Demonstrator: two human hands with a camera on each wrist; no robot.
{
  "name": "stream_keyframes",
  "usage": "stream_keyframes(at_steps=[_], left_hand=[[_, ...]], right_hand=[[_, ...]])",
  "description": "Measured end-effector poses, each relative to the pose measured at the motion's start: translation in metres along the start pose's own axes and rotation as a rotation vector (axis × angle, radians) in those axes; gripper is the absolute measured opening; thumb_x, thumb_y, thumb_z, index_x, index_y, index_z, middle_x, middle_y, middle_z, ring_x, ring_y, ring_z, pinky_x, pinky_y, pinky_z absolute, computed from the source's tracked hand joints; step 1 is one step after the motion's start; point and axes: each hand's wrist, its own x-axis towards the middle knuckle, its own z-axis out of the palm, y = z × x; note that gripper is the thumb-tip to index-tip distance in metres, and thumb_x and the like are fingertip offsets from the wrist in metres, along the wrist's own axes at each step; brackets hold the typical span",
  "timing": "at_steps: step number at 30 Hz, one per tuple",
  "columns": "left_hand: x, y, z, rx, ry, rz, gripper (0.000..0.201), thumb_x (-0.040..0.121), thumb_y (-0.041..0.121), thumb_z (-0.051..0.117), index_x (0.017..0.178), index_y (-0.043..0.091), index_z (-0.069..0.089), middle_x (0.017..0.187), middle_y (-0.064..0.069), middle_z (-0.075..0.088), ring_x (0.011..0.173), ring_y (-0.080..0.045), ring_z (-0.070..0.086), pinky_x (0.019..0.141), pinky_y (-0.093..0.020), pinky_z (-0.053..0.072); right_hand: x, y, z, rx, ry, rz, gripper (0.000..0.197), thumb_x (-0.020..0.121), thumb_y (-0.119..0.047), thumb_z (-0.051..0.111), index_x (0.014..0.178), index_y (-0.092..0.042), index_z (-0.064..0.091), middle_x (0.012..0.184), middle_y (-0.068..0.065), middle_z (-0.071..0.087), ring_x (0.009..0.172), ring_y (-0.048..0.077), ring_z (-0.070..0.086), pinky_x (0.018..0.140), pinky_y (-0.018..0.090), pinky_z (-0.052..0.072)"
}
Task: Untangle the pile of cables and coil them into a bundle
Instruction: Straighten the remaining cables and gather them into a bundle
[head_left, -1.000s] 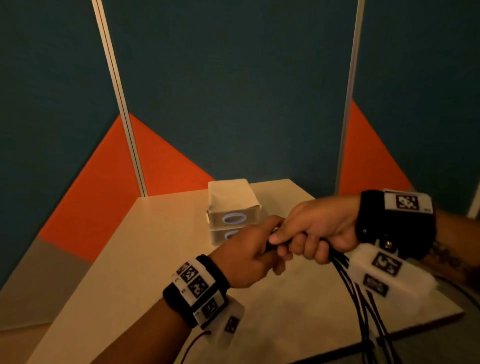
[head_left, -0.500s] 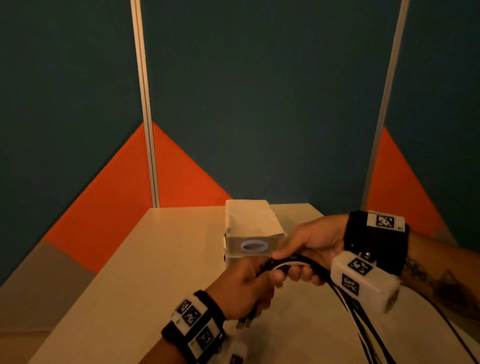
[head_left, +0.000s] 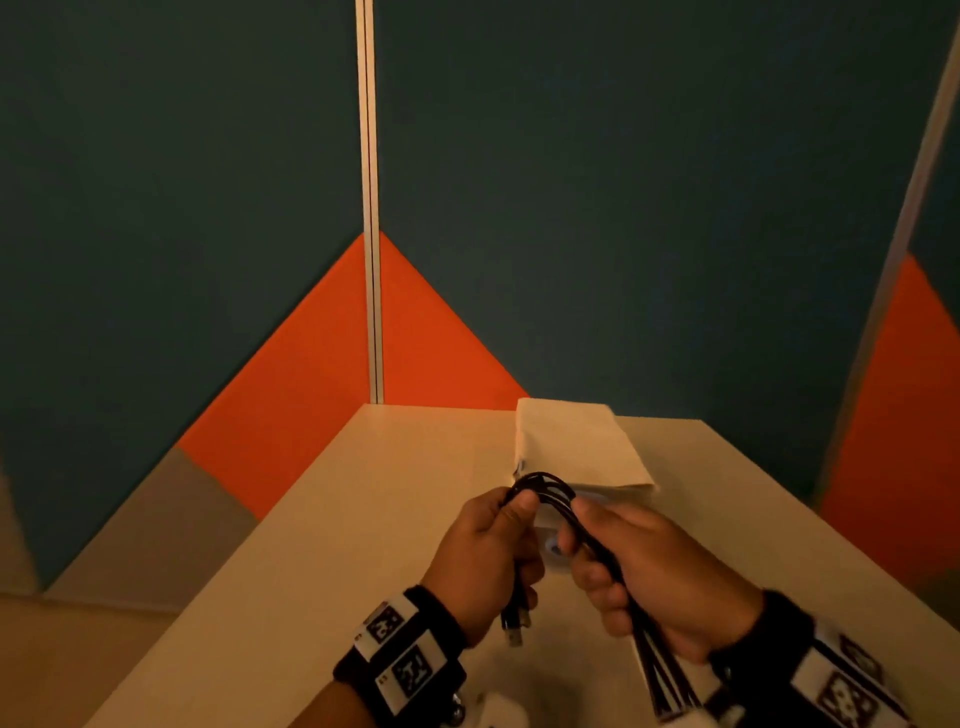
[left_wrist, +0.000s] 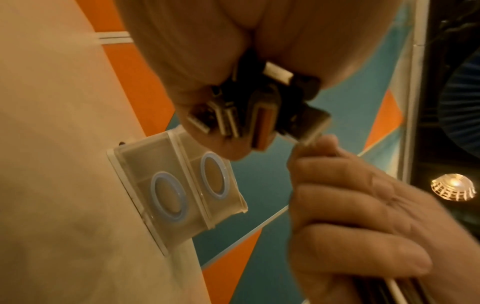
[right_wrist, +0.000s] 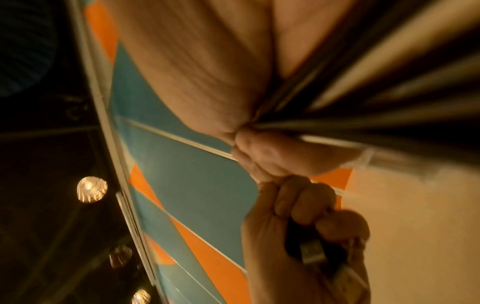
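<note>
A bunch of black cables (head_left: 550, 493) arches between my two hands above the table. My left hand (head_left: 488, 556) grips the end with the plugs, which hang below the fist (head_left: 515, 623). In the left wrist view the metal plugs (left_wrist: 259, 115) stick out of that fist. My right hand (head_left: 649, 566) is closed round the other side of the arch, and the strands (head_left: 662, 680) run down past my right wrist. In the right wrist view the blurred cables (right_wrist: 376, 86) leave the right palm, and the left hand (right_wrist: 298, 226) shows beyond, holding a plug.
A pale wooden table (head_left: 363, 519) lies under the hands. Two stacked clear boxes with blue rings (left_wrist: 176, 191), topped by a white cover (head_left: 576, 447), stand just behind the hands. Teal and orange partition walls (head_left: 311, 364) close off the far side.
My hands have parted a little, so the cables now bend in an arch between them. The view has swung so that both hands sit lower and further right.
</note>
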Motion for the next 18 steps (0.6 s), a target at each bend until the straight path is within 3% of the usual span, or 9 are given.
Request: stream_keyframes(at_steps=[3,8,11,14,18], left_hand=[[0.001,-0.002,0.004,-0.047,0.062,-0.027,0.03,0.109,0.028,0.046,0.085,0.012,0.05,0.059,0.003,0.038,0.048,-0.014,0.037,0.047,-0.027,0.036],[-0.002,-0.003,0.013,-0.195,0.029,-0.094,0.036,0.11,0.028,0.044,0.076,0.017,0.047,0.058,0.003,0.028,0.047,-0.013,0.028,0.047,-0.023,0.03],[-0.004,-0.005,0.016,-0.193,0.022,-0.089,0.034,0.109,0.03,0.044,0.079,0.015,0.051,0.061,0.001,0.028,0.05,-0.014,0.028,0.048,-0.023,0.03],[-0.007,-0.01,0.016,-0.045,-0.002,-0.046,0.033,0.11,0.035,0.043,0.089,0.011,0.053,0.061,0.003,0.036,0.05,-0.015,0.036,0.049,-0.027,0.035],[-0.011,-0.008,0.021,0.111,-0.003,-0.003,0.032,0.108,0.044,0.042,0.097,0.016,0.055,0.059,0.009,0.044,0.049,-0.013,0.043,0.049,-0.029,0.041]], right_hand=[[0.003,0.01,0.001,0.163,-0.025,-0.017,0.038,0.102,-0.043,0.044,0.097,-0.009,0.06,0.06,0.002,0.042,0.044,0.014,0.034,0.04,0.024,0.03],[0.003,0.025,-0.001,0.279,-0.11,0.013,0.035,0.097,-0.048,0.047,0.083,-0.017,0.052,0.06,0.001,0.03,0.04,0.011,0.023,0.039,0.017,0.022],[0.001,0.03,0.003,0.128,-0.102,-0.006,0.038,0.101,-0.049,0.041,0.079,-0.02,0.048,0.058,0.0,0.029,0.04,0.01,0.021,0.04,0.017,0.022],[-0.004,0.033,0.006,-0.092,-0.081,-0.067,0.039,0.103,-0.048,0.035,0.082,-0.018,0.045,0.057,-0.001,0.033,0.041,0.011,0.026,0.041,0.021,0.025],[-0.006,0.033,0.004,-0.222,-0.029,-0.129,0.039,0.104,-0.047,0.033,0.086,-0.014,0.043,0.056,-0.001,0.035,0.039,0.011,0.03,0.039,0.023,0.029]])
